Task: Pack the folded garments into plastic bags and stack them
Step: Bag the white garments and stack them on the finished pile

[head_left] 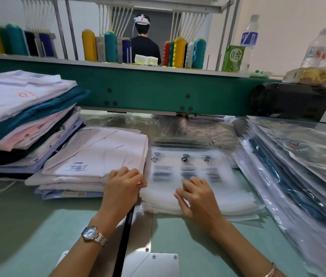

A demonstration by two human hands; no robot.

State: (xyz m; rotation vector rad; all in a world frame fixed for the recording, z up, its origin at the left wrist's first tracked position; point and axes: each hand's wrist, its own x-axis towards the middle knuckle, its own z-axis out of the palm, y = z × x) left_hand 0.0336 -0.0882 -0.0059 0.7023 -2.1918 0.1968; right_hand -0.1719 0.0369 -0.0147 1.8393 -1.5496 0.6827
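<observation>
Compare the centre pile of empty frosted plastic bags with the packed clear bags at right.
The empty frosted plastic bags lie flat, printing visible; the packed clear bags hold garments. The right hand rests on the empty bags; the packed bags lie untouched. Both are stacked.

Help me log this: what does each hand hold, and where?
Blurred: the left hand seems to pinch the bag pile at its left edge; the right hand presses its near end.

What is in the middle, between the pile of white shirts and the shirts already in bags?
A stack of empty plastic bags with printed symbols lies there, seen in the head view. The right hand rests on it.
</observation>
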